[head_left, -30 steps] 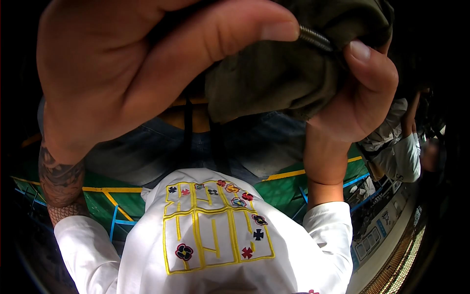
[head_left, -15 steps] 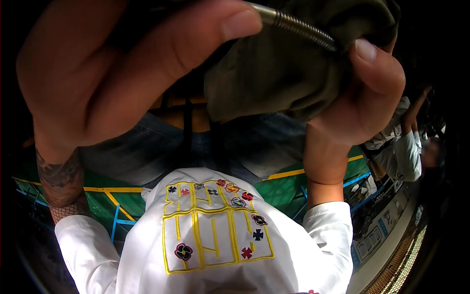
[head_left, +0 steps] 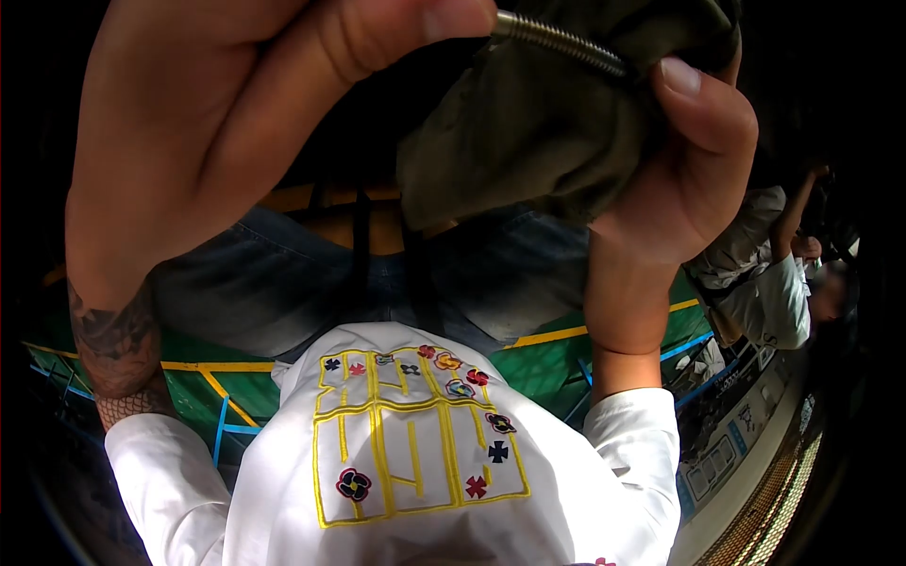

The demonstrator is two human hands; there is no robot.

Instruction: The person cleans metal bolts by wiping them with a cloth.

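Observation:
At the top left, my left hand point(head_left: 236, 123) pinches a threaded metal rod point(head_left: 562, 42) by one end, thumb along it; its fingers lie mostly outside the picture. The rod slants down to the right across a dark olive cloth point(head_left: 519, 141). My right hand point(head_left: 694, 170) is closed on the bunched cloth, its thumb bent next to the rod's far tip. Whether that thumb touches the rod I cannot tell. Shadow and the cloth hide the right fingers.
Below the hands are my jeans point(head_left: 321, 274) and white embroidered shirt point(head_left: 425, 453). Green flooring point(head_left: 203, 396) with yellow and blue lines lies beneath. Another person point(head_left: 764, 283) in a light top is at the right, near a grey panel point(head_left: 722, 462).
Both hands have shifted slightly upward in the view, with the rod and cloth. The right hand has also moved a little left. Both grips look the same.

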